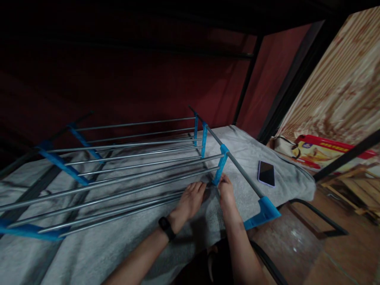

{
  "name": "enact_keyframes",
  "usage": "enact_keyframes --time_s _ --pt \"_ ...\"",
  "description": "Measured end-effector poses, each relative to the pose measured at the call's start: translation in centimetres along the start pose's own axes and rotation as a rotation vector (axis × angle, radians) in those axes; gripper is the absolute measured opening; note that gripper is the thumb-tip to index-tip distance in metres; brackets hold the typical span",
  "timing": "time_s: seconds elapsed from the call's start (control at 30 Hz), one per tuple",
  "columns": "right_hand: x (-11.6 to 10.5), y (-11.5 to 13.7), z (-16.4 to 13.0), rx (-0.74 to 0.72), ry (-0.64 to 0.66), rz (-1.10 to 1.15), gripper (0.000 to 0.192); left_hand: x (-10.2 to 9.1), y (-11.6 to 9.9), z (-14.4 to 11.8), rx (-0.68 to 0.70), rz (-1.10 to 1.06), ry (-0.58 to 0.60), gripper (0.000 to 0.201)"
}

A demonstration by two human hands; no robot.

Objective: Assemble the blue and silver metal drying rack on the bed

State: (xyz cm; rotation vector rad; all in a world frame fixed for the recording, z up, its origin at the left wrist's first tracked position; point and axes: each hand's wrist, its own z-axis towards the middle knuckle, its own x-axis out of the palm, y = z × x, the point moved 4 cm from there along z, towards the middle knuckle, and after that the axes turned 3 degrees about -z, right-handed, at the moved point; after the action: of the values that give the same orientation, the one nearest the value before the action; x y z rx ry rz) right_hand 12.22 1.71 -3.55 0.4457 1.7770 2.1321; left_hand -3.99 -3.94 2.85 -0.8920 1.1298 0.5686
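Note:
A rack of long grey metal rods (124, 158) joined by blue plastic brackets lies on its side on a grey blanket (246, 154). My left hand (191, 200), with a black watch on the wrist, rests with its fingers on the ends of the lowest rods. My right hand (226, 187) grips the base of a blue bracket (221, 168) where those rods meet it. A grey pole (237, 166) runs through the brackets to a blue corner piece (264, 211) at the blanket's edge.
A dark phone (266, 173) lies on the blanket right of the pole. A red wall stands behind the rack. A red and yellow package (320, 152) lies by a wood-grain panel at right. Black tubing (320, 215) runs over the brown floor.

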Motion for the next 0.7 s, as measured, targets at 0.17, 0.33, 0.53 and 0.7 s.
enact_keyframes --time_s 0.17,0.33,0.53,0.7 --pt "0.7 -0.4 -0.6 -0.023 0.093 -0.135 0.047 2.2 1.0 2.7 -0.056 -0.033 0.162 0.040" --pt "0.0 -0.6 -0.6 -0.075 0.169 -0.244 0.045 1.3 0.5 4.3 -0.096 -0.101 0.210 0.039" --pt "-0.1 0.3 -0.3 -0.129 0.179 -0.475 0.043 -0.9 0.8 5.9 -0.122 -0.192 0.091 0.042" --pt "0.2 2.3 -0.6 -0.075 0.174 -0.748 0.035 -0.9 1.4 6.6 -0.090 -0.237 0.064 0.043"
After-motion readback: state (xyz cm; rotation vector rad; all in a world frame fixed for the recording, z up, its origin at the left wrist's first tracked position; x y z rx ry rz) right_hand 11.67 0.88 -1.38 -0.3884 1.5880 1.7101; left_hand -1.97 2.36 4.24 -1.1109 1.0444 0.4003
